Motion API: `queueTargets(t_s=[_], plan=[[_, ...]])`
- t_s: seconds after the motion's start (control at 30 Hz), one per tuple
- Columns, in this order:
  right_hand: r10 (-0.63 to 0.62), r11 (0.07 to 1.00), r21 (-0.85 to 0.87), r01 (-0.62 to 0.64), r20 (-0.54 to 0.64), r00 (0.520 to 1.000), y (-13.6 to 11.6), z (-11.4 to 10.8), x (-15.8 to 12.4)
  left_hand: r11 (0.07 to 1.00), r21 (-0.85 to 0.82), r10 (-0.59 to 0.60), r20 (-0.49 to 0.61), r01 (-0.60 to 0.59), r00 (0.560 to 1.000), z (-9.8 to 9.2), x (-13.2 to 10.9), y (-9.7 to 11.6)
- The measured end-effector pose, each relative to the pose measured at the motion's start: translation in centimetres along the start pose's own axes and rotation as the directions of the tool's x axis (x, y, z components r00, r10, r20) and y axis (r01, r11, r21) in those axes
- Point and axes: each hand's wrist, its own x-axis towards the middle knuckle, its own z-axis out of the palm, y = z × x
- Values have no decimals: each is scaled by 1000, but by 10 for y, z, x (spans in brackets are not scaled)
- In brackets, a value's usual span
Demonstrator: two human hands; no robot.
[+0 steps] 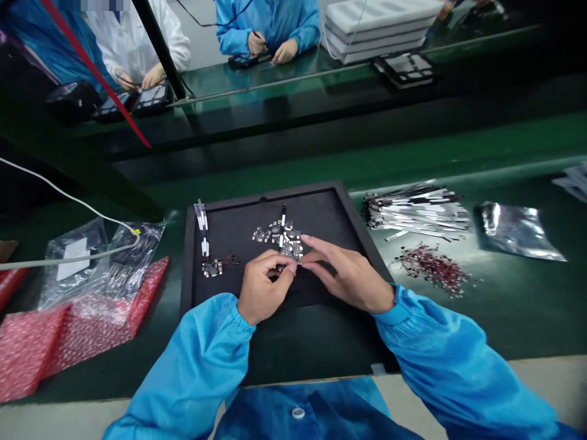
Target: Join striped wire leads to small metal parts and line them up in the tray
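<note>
The left hand (266,287) is curled, and its fingertips pinch a tiny circuit board (285,266) at the near edge of a heap. The right hand (348,275) reaches in from the other side with its fingers long and nearly straight. Its fingertips (304,256) meet the same spot, but it is too small to tell if they grip. Blue sleeves (449,348) with stretchy cuffs cover both arms. The hands are over a black tray (270,198) with a raised rim. In it lies a heap of small circuit boards (277,235), with a white strip (283,215) standing up from the middle. To the left, one board (211,267) sits apart with long white strips (202,225) and thin dark wires (229,260) joined to it, so that one looks further along. Much seems left, as a big bunch of flat silver strips (417,211) lies outside the tray on the right, beside a scatter of tiny red parts (433,269). Past them is a shiny silver bag (513,231). On the left are clear plastic bags (77,266) with dark things inside, on top of red bubble wrap (59,324). Across the green bench, two workers (268,24) hold small tools over their own trays.
</note>
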Motion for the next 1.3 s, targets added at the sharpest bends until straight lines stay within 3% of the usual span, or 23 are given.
queueTargets(t_s=[0.33,0.57,0.87,1.0,1.17,1.3], plan=[[-87,993,-76,91,52,995,-4,4,0,995,75,61,-27,-59,998,0,2,4],[28,990,139,-17,-76,997,-11,9,4,998,61,20,-42,-18,999,-2,1,9],[85,976,205,-74,-46,995,-13,17,1,1000,-4,-27,-29,27,999,-2,-1,1],[209,959,209,-193,-56,976,-13,20,1,986,-137,-94,-8,92,996,-2,0,0],[438,851,318,-419,11,899,-8,22,0,943,-259,-218,-15,207,976,-1,5,-2],[458,814,375,-444,55,887,-6,24,0,909,-347,-251,-13,231,968,0,8,1]])
